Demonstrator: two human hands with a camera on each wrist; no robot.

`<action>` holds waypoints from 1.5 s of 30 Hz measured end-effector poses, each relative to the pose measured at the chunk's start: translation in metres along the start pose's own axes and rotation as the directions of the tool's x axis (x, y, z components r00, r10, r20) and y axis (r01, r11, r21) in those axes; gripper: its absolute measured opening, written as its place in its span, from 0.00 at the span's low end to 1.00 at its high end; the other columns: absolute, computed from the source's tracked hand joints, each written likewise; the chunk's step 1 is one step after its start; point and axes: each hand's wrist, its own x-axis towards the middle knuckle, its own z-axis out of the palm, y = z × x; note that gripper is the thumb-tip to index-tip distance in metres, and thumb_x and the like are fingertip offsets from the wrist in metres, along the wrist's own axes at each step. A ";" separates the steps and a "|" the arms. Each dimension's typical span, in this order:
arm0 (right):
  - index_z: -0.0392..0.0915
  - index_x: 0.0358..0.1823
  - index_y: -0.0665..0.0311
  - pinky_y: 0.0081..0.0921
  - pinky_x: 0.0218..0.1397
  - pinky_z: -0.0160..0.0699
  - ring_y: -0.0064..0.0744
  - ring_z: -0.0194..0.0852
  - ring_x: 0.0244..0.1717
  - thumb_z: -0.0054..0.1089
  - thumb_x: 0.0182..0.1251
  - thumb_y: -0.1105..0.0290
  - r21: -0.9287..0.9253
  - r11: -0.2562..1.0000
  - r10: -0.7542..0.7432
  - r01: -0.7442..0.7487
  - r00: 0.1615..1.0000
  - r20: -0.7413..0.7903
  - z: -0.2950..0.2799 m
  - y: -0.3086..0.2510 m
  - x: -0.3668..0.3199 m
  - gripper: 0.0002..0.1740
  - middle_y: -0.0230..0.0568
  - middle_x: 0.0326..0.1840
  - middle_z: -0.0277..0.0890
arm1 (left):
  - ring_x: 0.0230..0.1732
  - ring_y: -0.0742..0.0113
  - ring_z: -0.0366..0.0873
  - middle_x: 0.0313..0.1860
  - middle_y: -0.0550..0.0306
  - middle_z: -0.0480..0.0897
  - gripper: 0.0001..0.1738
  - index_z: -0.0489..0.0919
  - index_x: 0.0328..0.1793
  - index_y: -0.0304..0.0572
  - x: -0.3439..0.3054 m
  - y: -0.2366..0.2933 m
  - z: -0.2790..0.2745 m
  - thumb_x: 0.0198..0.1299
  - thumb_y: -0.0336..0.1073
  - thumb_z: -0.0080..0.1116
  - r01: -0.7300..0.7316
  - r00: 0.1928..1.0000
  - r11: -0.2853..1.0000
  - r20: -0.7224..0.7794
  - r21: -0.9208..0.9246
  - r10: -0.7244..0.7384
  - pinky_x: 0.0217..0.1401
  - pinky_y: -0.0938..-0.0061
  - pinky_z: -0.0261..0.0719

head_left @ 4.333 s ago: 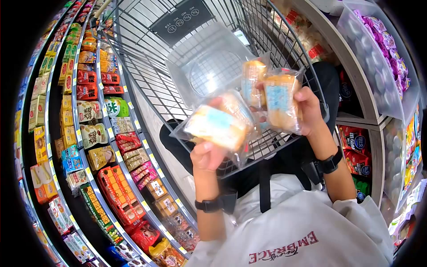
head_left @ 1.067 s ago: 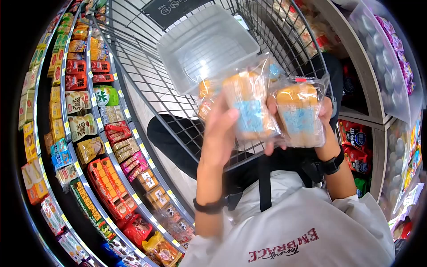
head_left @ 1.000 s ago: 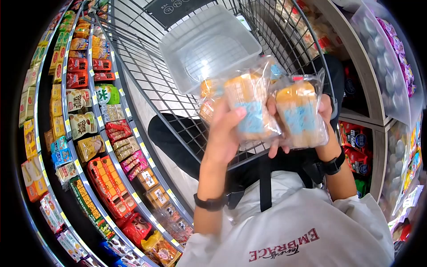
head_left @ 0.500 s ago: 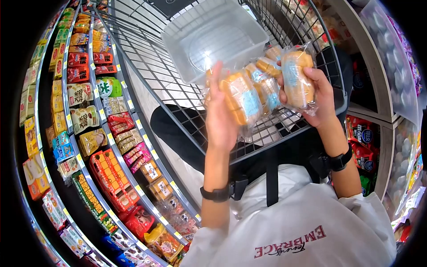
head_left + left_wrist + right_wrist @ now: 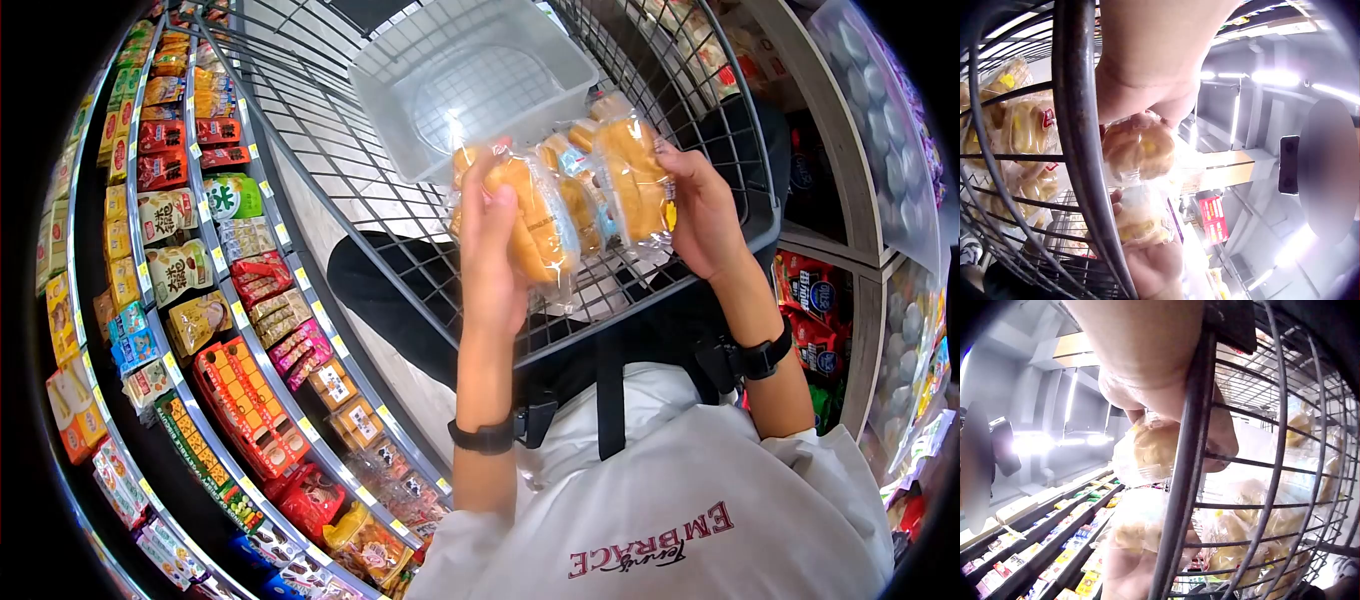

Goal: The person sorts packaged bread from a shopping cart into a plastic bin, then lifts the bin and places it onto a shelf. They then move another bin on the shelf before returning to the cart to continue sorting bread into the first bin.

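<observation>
Bread packs [image 5: 580, 200], three in clear wrap, are held up between both hands over the near end of the wire cart [image 5: 330, 170]. Snack shelves [image 5: 190, 280] run close along the cart, out past the left hand [image 5: 490, 250]. The cart's basket spreads away beyond the fingers, and its near rim passes just under the wrists. A clear plastic tub [image 5: 400, 130] lies in the basket just beyond the fingertips. The wire floor shows through it, with open mesh either side. The left hand curls round the nearest pack and the right hand [image 5: 705, 215] grips the outer one. The middle pack is squeezed between, touching both.
</observation>
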 end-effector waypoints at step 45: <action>0.70 0.68 0.64 0.23 0.47 0.86 0.28 0.81 0.53 0.75 0.60 0.60 -0.317 0.948 0.035 0.041 0.972 0.232 -0.005 0.003 0.001 0.37 0.45 0.57 0.78 | 0.72 0.56 0.70 0.73 0.44 0.69 0.28 0.61 0.77 0.42 0.001 -0.008 -0.005 0.77 0.46 0.44 0.029 0.997 0.997 -0.069 0.068 -0.024 0.74 0.62 0.69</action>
